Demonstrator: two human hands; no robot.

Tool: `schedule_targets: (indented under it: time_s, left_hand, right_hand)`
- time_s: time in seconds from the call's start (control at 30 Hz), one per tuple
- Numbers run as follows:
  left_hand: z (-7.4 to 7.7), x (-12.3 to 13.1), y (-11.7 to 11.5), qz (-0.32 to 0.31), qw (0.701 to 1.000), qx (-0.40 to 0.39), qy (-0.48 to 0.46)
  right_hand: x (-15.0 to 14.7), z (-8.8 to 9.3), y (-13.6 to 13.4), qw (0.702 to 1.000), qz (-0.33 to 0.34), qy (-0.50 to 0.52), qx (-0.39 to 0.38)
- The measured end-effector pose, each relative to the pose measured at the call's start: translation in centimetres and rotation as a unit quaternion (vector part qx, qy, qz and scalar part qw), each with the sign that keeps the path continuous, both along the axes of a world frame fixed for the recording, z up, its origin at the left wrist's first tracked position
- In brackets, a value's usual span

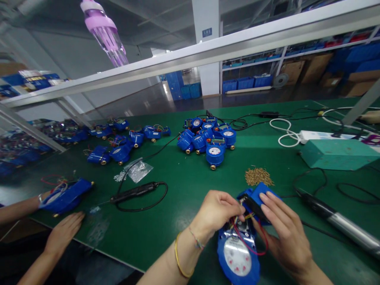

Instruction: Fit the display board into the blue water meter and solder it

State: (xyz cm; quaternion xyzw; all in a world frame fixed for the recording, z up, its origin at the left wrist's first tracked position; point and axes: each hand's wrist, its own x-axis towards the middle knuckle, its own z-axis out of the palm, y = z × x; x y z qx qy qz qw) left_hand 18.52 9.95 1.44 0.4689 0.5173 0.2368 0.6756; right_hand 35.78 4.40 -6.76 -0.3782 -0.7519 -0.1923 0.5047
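A blue water meter (pixel 238 255) with a round white dial lies on the green bench in front of me. Red and yellow wires (pixel 258 251) run from its opened upper part to a blue cover (pixel 257 194). My right hand (pixel 283 227) grips that cover, tilted up, with fingers over its top. My left hand (pixel 218 209) is closed at the cover's left edge, thumb and finger pinched together by the wires. What sits in the pinch is too small to make out. Just beyond the cover is a pile of small brass screws (pixel 259 176).
Assembled blue meters (pixel 215 154) cluster mid-bench, and several more stand left. An electric screwdriver (pixel 341 225) lies right, near a green box (pixel 338 154). Another screwdriver (pixel 135 192) and a plastic bag (pixel 139 170) lie left. A co-worker's hands (pixel 65 229) are beside another meter (pixel 67 196).
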Motion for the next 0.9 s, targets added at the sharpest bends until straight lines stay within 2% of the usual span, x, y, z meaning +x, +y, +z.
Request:
schedule_targets:
  time_s: [0.33,0.53,0.73,0.9]
  left_hand:
    - [-1.1,-1.0,1.1,-0.022,0.999,-0.026,-0.029]
    - [-0.9,-1.3,1.9,-0.046,0.996,-0.065,-0.033]
    - [-0.7,-1.1,1.9,-0.032,0.990,-0.123,-0.054]
    - [-0.6,-1.2,1.9,-0.026,0.988,-0.136,-0.064]
  right_hand:
    - [0.1,0.2,0.1,1.000,0.019,0.004,-0.017]
    - [-0.3,0.3,0.0,1.000,0.013,0.013,-0.026]
    - [-0.2,0.2,0.0,1.000,0.000,0.000,-0.016]
    - [-0.2,0.4,-0.1,1.000,-0.004,0.004,-0.013]
